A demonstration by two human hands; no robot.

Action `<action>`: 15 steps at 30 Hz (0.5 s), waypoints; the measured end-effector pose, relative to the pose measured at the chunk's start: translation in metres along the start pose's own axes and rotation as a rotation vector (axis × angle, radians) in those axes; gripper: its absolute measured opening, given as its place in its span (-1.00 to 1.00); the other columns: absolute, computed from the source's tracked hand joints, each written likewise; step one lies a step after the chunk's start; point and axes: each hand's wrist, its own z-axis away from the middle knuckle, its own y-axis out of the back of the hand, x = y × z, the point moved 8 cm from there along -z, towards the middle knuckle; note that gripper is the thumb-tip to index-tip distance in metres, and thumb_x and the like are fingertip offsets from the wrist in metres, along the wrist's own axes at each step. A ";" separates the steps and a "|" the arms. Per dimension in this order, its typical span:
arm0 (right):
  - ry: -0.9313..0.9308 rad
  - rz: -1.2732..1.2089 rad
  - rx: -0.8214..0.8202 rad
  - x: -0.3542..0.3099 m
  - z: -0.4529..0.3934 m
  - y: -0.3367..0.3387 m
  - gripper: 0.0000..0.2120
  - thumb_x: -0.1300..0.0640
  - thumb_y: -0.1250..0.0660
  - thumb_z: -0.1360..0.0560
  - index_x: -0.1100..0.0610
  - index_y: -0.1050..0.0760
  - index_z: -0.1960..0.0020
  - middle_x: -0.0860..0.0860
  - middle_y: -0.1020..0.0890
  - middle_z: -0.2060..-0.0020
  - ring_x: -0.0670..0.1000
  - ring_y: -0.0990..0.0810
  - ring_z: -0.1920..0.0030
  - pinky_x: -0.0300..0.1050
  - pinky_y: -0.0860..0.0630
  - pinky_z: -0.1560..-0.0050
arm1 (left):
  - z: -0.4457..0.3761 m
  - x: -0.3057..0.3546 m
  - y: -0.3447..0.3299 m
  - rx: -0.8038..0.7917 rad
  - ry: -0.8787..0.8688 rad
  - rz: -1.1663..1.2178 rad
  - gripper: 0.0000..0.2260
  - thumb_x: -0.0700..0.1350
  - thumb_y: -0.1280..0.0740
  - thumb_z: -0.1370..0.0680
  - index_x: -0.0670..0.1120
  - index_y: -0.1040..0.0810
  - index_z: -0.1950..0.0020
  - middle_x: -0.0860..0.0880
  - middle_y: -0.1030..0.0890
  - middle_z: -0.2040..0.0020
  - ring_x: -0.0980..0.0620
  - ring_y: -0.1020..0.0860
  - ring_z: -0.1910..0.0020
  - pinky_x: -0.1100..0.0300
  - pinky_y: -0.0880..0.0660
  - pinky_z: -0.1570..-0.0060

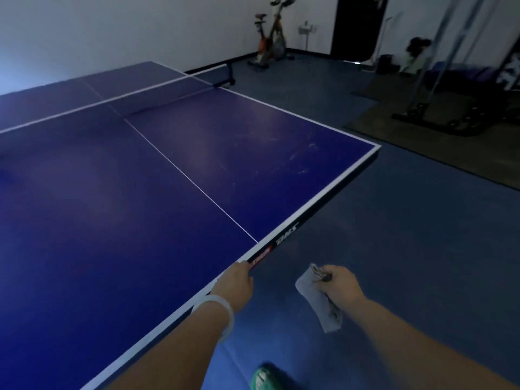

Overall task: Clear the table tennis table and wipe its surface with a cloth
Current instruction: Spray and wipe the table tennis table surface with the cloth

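Note:
The blue table tennis table (118, 198) fills the left and middle of the head view, with a white centre line and a net (157, 88) across its far part. Faint scuff marks show near its right corner. My left hand (235, 285), with a pale bangle on the wrist, rests against the table's near end edge, fingers curled over the rim. To its right, off the table and above the floor, my right hand (339, 282) grips a folded grey cloth (319, 299) that hangs down from the fist.
Blue floor lies to the right of the table. Exercise bikes (268, 40) stand by the far wall beside a dark doorway (357, 26). A dark mat with gym equipment (450, 108) is at the right. A green shoe (263, 378) shows at the bottom.

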 end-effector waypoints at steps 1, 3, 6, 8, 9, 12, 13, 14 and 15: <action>0.016 0.004 -0.005 -0.007 -0.014 0.000 -0.72 0.30 -0.37 -0.46 0.04 -0.44 0.35 -0.04 -0.54 0.36 -0.08 -0.49 0.29 -0.30 -0.36 0.37 | -0.012 -0.001 0.002 0.008 0.010 -0.006 -0.77 -0.12 -0.15 -0.66 -0.15 -0.43 -0.27 -0.11 -0.50 -0.19 -0.06 -0.54 -0.05 0.16 -0.46 0.02; 0.032 0.001 -0.022 -0.020 -0.042 -0.001 -0.75 0.30 -0.37 -0.46 0.07 -0.47 0.34 -0.04 -0.56 0.36 -0.09 -0.50 0.31 -0.34 -0.38 0.38 | -0.036 -0.006 0.007 0.014 0.034 0.006 -0.78 -0.11 -0.14 -0.66 -0.14 -0.42 -0.26 -0.10 -0.49 -0.19 -0.07 -0.52 -0.07 0.13 -0.44 0.02; 0.035 0.020 -0.055 -0.038 -0.083 0.000 -0.90 0.29 -0.37 -0.46 0.18 -0.56 0.23 0.03 -0.62 0.28 -0.06 -0.55 0.26 -0.26 -0.44 0.31 | -0.070 -0.013 0.011 0.006 0.065 0.036 -0.76 -0.12 -0.13 -0.66 -0.14 -0.40 -0.30 -0.09 -0.46 -0.23 -0.07 -0.51 -0.13 0.10 -0.45 -0.06; 0.050 0.048 -0.050 -0.051 -0.110 0.005 -0.85 0.29 -0.37 -0.46 0.16 -0.53 0.28 0.03 -0.61 0.31 -0.03 -0.55 0.25 -0.21 -0.44 0.29 | -0.092 -0.018 0.014 -0.001 0.082 0.048 -0.75 -0.13 -0.13 -0.66 -0.14 -0.39 -0.31 -0.09 -0.46 -0.25 -0.06 -0.51 -0.14 0.12 -0.44 -0.07; 0.055 0.062 -0.044 -0.057 -0.123 0.009 -0.81 0.29 -0.36 -0.46 0.13 -0.51 0.31 0.02 -0.59 0.33 -0.03 -0.54 0.26 -0.21 -0.44 0.30 | -0.102 -0.022 0.014 -0.005 0.093 0.053 -0.76 -0.13 -0.13 -0.66 -0.14 -0.40 -0.31 -0.09 -0.46 -0.25 -0.05 -0.51 -0.14 0.13 -0.44 -0.08; 0.070 0.134 -0.013 -0.082 -0.164 0.022 -0.80 0.23 -0.31 -0.50 0.15 -0.45 0.30 0.06 -0.57 0.32 0.00 -0.52 0.28 -0.15 -0.43 0.29 | -0.122 -0.032 0.018 -0.014 0.138 0.070 -0.76 -0.12 -0.13 -0.66 -0.14 -0.39 -0.31 -0.09 -0.46 -0.26 -0.04 -0.50 -0.15 0.14 -0.44 -0.10; 0.089 0.172 0.000 -0.094 -0.177 0.026 -0.77 0.20 -0.30 -0.52 0.15 -0.42 0.31 0.06 -0.54 0.34 0.01 -0.50 0.30 -0.15 -0.41 0.31 | -0.127 -0.036 0.019 -0.014 0.160 0.079 -0.75 -0.12 -0.13 -0.66 -0.13 -0.39 -0.31 -0.08 -0.46 -0.26 -0.04 -0.50 -0.15 0.14 -0.44 -0.10; 0.112 0.193 0.015 -0.106 -0.189 0.028 -0.73 0.16 -0.29 -0.53 0.13 -0.36 0.34 0.05 -0.50 0.38 0.00 -0.47 0.35 -0.16 -0.38 0.37 | -0.132 -0.041 0.020 -0.012 0.186 0.088 -0.75 -0.11 -0.13 -0.66 -0.13 -0.39 -0.32 -0.08 -0.46 -0.26 -0.04 -0.50 -0.15 0.14 -0.44 -0.10; 0.138 0.190 0.027 -0.120 -0.201 0.029 -0.68 0.10 -0.30 -0.54 0.12 -0.32 0.35 0.02 -0.46 0.42 -0.02 -0.43 0.42 -0.20 -0.35 0.47 | -0.136 -0.045 0.021 -0.012 0.212 0.095 -0.75 -0.11 -0.13 -0.67 -0.12 -0.39 -0.32 -0.08 -0.45 -0.26 -0.03 -0.50 -0.15 0.14 -0.45 -0.10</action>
